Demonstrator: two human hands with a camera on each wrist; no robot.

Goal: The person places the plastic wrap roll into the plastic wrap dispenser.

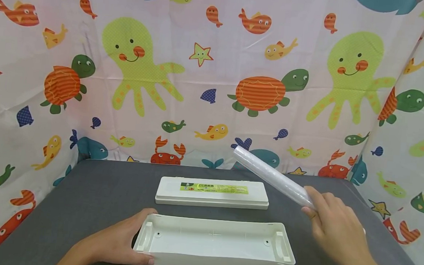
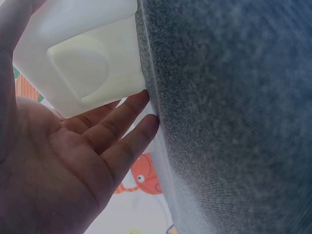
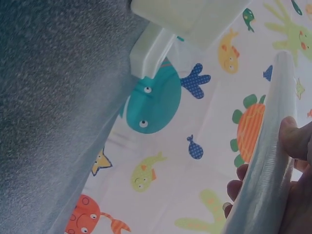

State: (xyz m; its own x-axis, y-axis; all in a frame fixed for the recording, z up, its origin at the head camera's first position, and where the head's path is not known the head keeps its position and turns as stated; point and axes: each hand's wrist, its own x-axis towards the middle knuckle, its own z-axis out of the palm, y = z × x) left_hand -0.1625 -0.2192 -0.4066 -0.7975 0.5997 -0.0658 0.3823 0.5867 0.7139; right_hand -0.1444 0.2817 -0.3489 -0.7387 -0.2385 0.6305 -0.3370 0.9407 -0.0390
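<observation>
A white open plastic box point(image 1: 217, 263), long and shallow with nothing lying in it, stands at the front of the table. My left hand point(image 1: 116, 238) grips its left end, thumb on the front wall and fingers behind; the left wrist view shows the fingers around the box end point(image 2: 80, 73). In my right hand point(image 1: 340, 227) is a roll of clear plastic wrap point(image 1: 271, 177), held tilted above the table with its far end up and to the left. The right wrist view shows the fingers curled round the wrap roll point(image 3: 273, 146).
Behind the box lies a white lid point(image 1: 211, 198) with a green and yellow label point(image 1: 214, 188). The grey tabletop point(image 1: 101, 186) ends at a white curtain point(image 1: 211, 149) printed with sea animals, which also hangs along both sides.
</observation>
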